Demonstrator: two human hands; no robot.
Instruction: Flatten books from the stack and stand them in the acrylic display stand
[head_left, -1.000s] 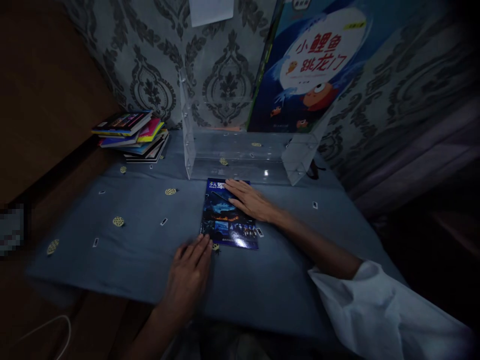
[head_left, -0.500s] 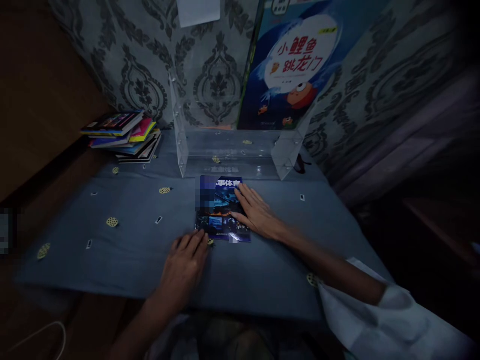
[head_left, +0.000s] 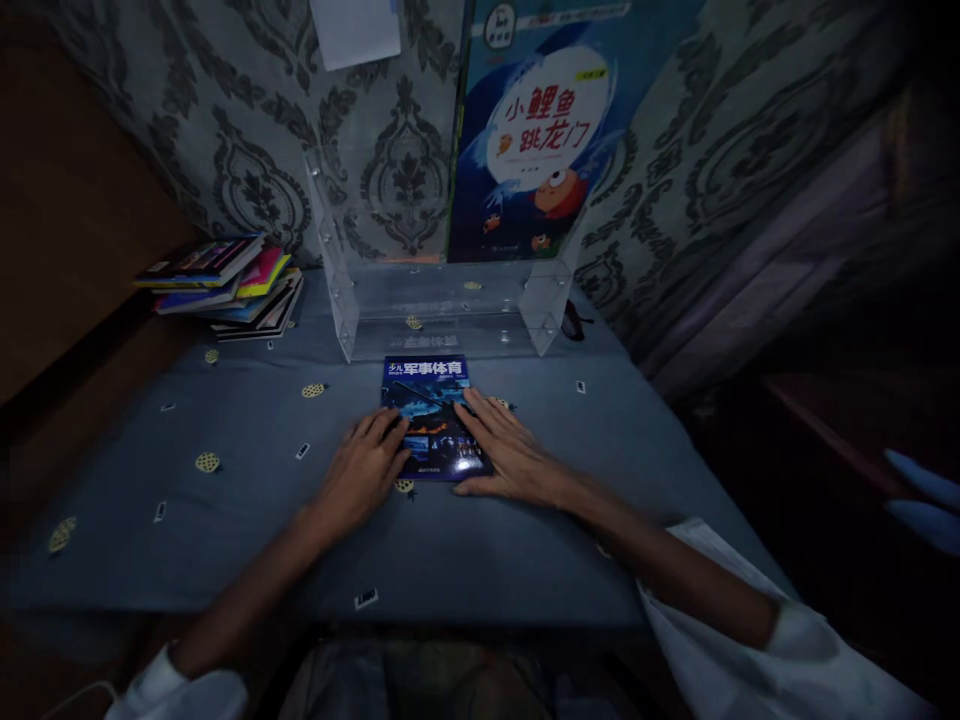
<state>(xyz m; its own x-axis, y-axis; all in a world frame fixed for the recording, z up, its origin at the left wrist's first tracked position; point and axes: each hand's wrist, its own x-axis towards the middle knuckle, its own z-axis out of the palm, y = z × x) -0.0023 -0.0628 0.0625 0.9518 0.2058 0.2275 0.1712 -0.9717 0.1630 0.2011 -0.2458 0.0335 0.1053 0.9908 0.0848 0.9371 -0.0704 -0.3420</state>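
Left hand [head_left: 366,460] on left edge of dark-blue children's military-sports book [head_left: 430,425], right hand [head_left: 514,455] on its right edge, both thumbs apart from the fingers, neither hand clamped, book lying flat between the two sets of fingers, title edge beyond the fingertips. Just past that edge, clear acrylic book rack [head_left: 339,290] with the little-carp picture book [head_left: 517,210] upright at its rear right; messy book stack [head_left: 225,290] well left beyond left fingers, on blue patterned tablecloth [head_left: 247,530]
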